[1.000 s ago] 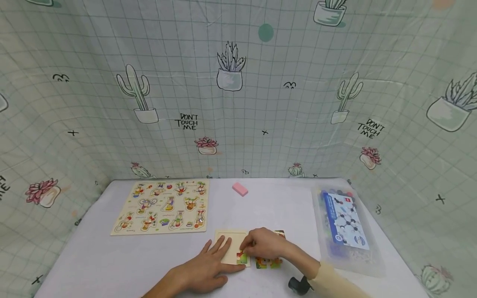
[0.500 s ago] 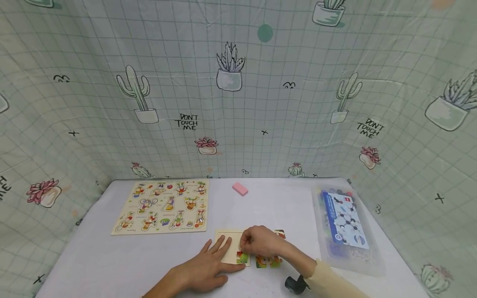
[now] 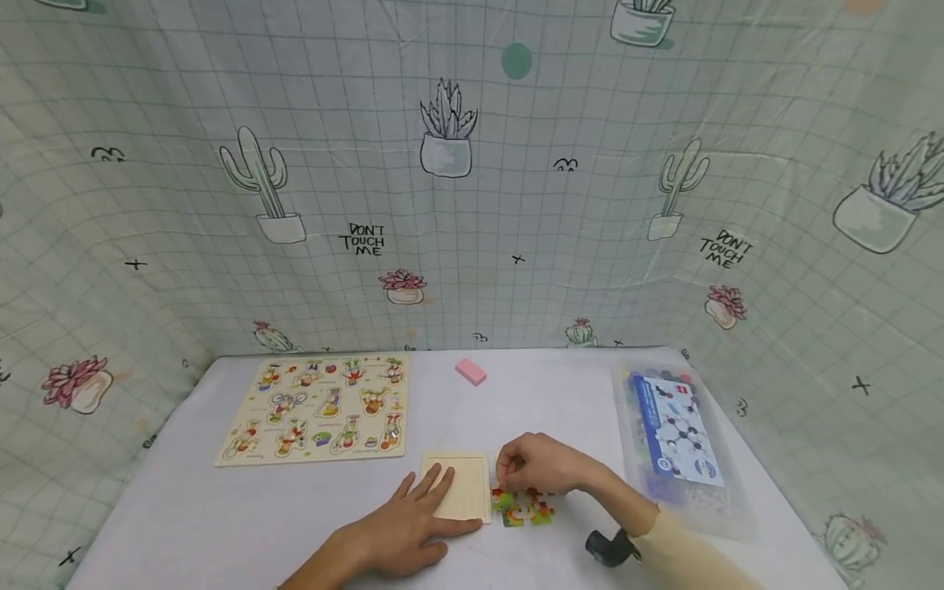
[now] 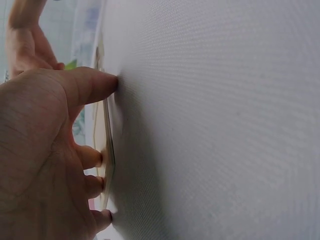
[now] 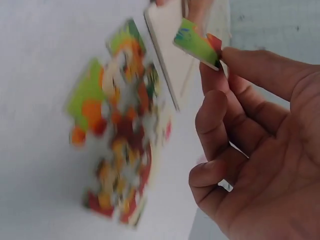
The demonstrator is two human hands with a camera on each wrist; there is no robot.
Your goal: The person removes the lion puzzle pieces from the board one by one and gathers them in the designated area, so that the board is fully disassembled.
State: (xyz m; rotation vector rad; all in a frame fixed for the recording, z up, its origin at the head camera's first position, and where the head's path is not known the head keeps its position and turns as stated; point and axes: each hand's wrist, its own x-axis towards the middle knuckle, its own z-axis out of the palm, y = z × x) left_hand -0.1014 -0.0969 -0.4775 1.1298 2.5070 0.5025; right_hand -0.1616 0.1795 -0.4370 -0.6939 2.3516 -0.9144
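In the head view my left hand [image 3: 401,528] lies with fingers spread over a square, shallow wooden puzzle tray [image 3: 470,487]; the fingertips rest on it. The tray's visible floor is bare. Just right of the tray, my right hand [image 3: 542,465] pinches a green jigsaw piece [image 5: 196,44] with a red corner between thumb and forefinger, raised off the table in the right wrist view. Several colourful jigsaw pieces [image 3: 528,515] lie on the table beneath that hand, partly hidden by it. The left wrist view shows the tray's edge [image 4: 108,135] beside the left fingertips.
A large wooden picture board [image 3: 317,414] lies at the back left. Behind the tray is a pink block [image 3: 470,371]. A clear plastic box [image 3: 682,442] with a blue-and-white label stands at right. A small black object [image 3: 608,549] sits by the right sleeve.
The green piece was in the tray's near right corner; my right hand has lifted it out and carried it right, over the loose pieces. My left hand has stayed on the tray.
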